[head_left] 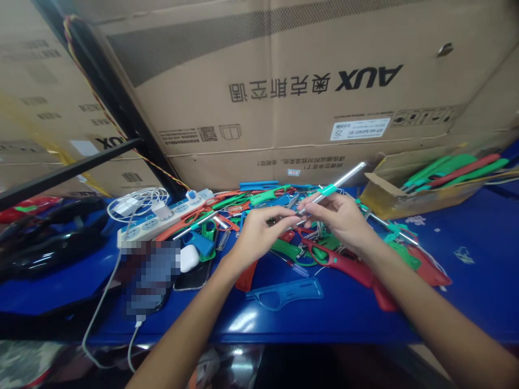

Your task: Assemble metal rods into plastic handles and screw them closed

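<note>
Slanting up and away from my right hand (344,219) is a shiny metal lighter tube (351,174) with a green collar (326,190), its near end pinched between the fingers. My left hand (257,231) meets it there, thumb and forefinger closed on a small part that I cannot make out. Below the hands lie loose lighter parts: a red handle shell (340,265), a green handle shell (287,248) and thin white wires. Closer to me, a blue handle shell (284,293) rests flat on the blue table (194,319).
A white power strip (141,229) with plugs and coiled cable is at the left, near a phone and a white earbud case (188,258). An open carton (430,197) holds green and red lighter pieces at the right. Large cardboard boxes (284,48) form the back.
</note>
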The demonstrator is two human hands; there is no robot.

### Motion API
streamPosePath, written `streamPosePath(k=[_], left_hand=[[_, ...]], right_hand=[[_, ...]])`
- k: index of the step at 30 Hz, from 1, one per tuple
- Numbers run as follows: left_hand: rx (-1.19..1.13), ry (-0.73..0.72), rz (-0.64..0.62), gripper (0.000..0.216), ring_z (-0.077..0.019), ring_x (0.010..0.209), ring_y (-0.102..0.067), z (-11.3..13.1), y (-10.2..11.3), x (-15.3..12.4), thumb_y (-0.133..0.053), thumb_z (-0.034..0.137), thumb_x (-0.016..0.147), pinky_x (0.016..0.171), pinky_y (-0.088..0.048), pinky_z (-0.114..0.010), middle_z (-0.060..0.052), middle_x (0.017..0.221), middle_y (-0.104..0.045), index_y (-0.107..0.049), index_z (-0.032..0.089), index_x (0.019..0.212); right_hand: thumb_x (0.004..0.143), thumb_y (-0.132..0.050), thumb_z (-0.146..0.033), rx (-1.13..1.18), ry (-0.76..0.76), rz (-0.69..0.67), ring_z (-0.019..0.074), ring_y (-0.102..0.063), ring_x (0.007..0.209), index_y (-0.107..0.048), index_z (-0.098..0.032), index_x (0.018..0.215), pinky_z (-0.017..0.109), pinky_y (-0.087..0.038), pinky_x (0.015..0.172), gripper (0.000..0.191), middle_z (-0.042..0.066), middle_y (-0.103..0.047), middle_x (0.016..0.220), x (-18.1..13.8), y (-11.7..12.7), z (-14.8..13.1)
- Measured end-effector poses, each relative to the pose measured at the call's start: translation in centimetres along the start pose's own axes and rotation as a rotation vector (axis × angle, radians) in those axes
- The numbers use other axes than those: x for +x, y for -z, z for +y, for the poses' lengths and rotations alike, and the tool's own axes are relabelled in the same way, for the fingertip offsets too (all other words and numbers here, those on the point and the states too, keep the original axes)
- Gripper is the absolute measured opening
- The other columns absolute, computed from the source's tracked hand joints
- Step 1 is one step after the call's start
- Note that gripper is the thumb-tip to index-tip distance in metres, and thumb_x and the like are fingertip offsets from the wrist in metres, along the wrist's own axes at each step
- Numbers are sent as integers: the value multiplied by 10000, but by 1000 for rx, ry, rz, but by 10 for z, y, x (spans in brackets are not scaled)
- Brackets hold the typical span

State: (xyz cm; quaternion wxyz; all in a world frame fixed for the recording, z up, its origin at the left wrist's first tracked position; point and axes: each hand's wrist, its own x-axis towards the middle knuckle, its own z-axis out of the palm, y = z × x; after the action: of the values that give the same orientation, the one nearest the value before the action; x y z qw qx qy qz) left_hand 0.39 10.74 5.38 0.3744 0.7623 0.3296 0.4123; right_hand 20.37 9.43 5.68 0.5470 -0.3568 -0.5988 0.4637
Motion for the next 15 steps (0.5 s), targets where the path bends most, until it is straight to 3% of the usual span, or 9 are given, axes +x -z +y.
streamPosePath(k=[10, 15], left_hand=[[-191, 86, -29, 219, -128, 675, -576, 7, -1, 0, -675, 389, 908, 656, -459, -262, -15, 768, -694, -724, 179, 871], [-205, 63, -33, 188, -122, 686, -572, 7, 0, 0, -692, 358, 899, 661, -458, -256, -7, 767, -682, -716, 175, 863]], right_hand=[[873, -780, -424, -2, 8, -67, 144, -671, 639, -766, -207, 926, 304, -585, 614, 224, 26, -728, 792, -1, 8, 1], [849, -803, -441, 4, 16, -28, 150, -664, 624, -771, -211, 902, 301, -583, 579, 238, 19, -715, 732, -2, 7, 1]])
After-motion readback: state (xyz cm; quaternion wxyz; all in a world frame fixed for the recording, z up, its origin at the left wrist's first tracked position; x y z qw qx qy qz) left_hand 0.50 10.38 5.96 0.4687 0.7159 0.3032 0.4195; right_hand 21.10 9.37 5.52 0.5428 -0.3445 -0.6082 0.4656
